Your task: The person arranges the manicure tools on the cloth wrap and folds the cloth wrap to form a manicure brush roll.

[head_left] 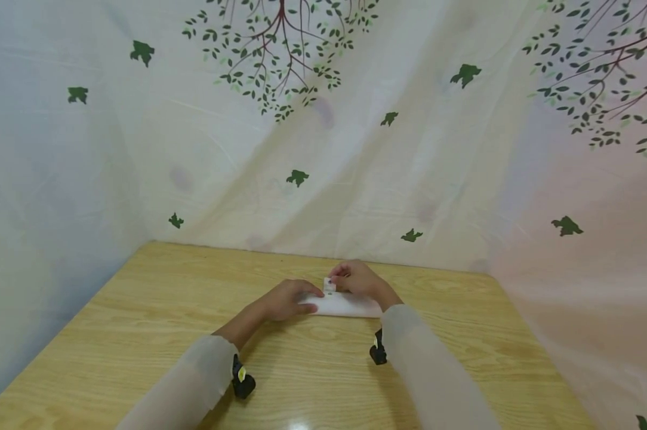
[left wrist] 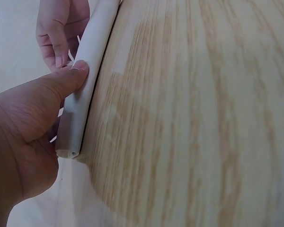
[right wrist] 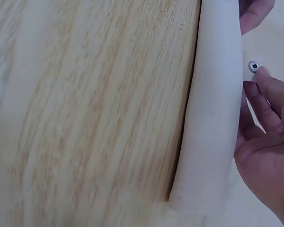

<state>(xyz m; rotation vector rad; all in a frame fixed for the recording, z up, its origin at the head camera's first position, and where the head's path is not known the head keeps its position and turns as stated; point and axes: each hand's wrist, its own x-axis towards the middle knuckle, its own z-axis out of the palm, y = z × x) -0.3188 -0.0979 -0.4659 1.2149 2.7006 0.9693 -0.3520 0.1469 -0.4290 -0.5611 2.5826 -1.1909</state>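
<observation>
A white rolled-up pouch (head_left: 347, 306) lies lengthwise across the table, its layered end visible in the left wrist view. My left hand (head_left: 286, 300) grips its left part, thumb on top and fingers behind, mostly hidden. From the far edge a short white strap (head_left: 329, 285) stands up. My right hand (head_left: 358, 279) pinches that strap between thumb and fingers. In the right wrist view, a round metal snap button (right wrist: 254, 66) shows on the strap beside the thumb tip. The strap is raised off the pouch's body.
The wood-grain table (head_left: 280, 364) extends around both arms. A pale cloth curtain (head_left: 323, 197) with printed leaves and branches hangs behind the table and along its sides. Small black devices (head_left: 243, 382) sit at both wrists.
</observation>
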